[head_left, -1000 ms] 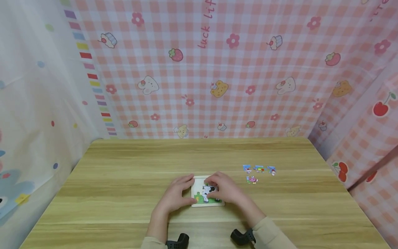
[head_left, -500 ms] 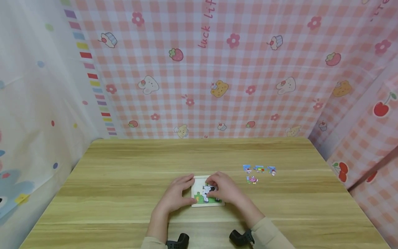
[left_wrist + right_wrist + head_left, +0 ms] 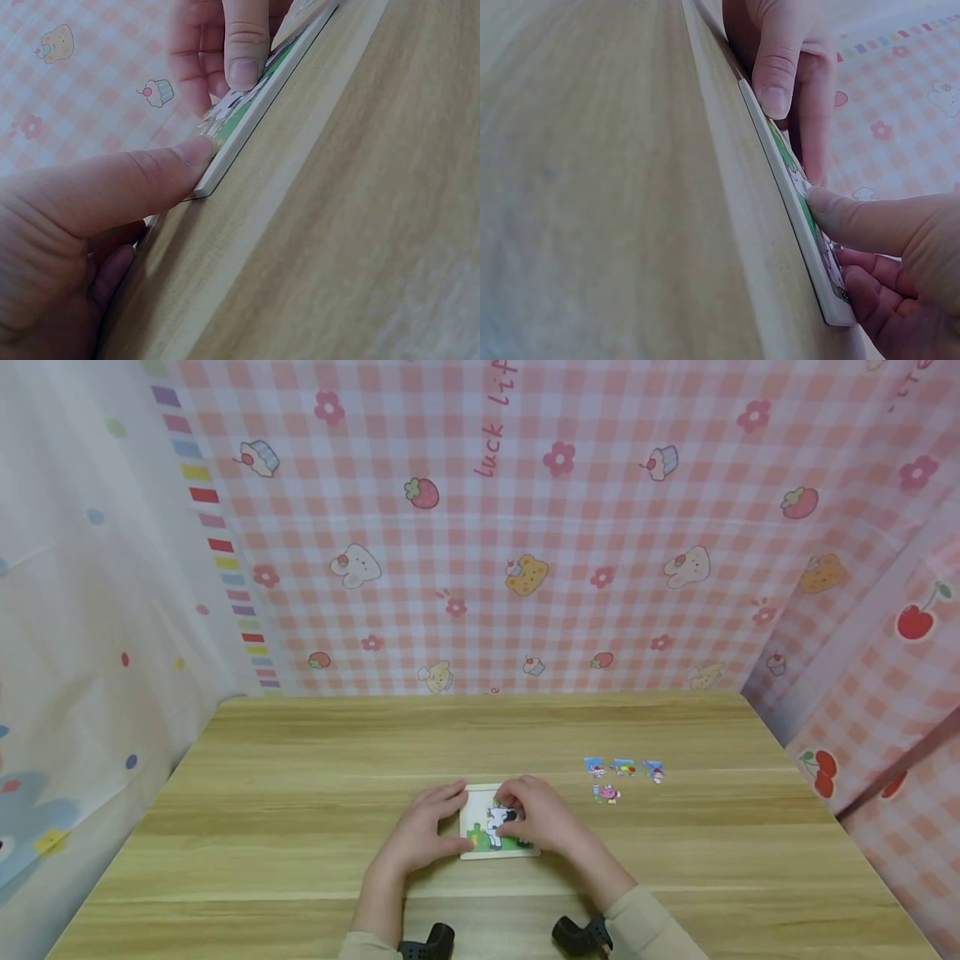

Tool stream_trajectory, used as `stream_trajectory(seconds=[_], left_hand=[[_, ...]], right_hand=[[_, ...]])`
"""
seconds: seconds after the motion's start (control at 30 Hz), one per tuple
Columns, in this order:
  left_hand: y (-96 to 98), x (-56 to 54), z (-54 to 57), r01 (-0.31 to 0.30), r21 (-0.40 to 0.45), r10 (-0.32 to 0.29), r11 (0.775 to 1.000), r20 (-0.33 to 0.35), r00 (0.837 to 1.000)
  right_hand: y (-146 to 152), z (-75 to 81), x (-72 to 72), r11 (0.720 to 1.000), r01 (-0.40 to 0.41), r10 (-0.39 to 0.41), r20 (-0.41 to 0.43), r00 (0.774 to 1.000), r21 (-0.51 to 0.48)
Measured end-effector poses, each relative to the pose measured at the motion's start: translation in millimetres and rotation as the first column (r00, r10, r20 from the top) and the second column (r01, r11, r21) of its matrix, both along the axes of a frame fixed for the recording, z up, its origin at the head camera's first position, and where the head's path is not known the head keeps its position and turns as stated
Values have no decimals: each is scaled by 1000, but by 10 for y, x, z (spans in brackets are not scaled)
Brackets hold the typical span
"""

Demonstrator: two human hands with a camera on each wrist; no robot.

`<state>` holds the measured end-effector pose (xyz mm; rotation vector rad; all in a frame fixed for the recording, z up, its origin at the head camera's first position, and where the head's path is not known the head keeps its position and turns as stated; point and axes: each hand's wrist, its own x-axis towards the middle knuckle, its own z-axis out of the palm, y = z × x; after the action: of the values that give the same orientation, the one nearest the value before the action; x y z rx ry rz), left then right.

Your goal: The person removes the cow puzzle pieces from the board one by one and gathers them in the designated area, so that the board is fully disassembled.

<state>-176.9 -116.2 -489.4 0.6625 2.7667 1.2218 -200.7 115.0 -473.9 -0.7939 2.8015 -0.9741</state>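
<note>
A small square puzzle board with a pale rim lies on the table between both hands. Its lower part shows green grass and a black-and-white cow; the upper left is bare. My left hand holds the board's left side, thumb on the near corner and fingers at the far corner. Over the right part, my right hand has its thumb on the cow picture and its fingers curled, pinching a puzzle piece that they largely hide. In the right wrist view the right thumb touches the printed surface.
Several loose puzzle pieces lie to the right behind the board, with a pink-figured piece just in front of them. The wooden table ends at a pink checked cloth at the back.
Both hands stay almost still on the board. The right wrist has shifted very slightly left, and the head view has tilted a little. The loose pieces have not moved.
</note>
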Motion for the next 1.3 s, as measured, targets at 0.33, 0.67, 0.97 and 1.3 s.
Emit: stream_trajectory(seconds=[0.33,0.67,0.97,1.3], left_hand=[[-3,-5,-16,-8,2,8,1000,4,1000],[5,6,10,-7,-3,7,1000,0,1000],[0,9,20,-7,-6,7,1000,1,1000],[0,22,43,-1,-12,1,1000,-1,1000]], right_hand=[[20,-30,10,998,-5,5,7,1000,-65],[50,-51,20,981,-6,9,15,1000,-196],[53,-86,-8,985,2,-8,-31,999,-170],[50,-120,-15,993,-2,-14,-134,991,-115]])
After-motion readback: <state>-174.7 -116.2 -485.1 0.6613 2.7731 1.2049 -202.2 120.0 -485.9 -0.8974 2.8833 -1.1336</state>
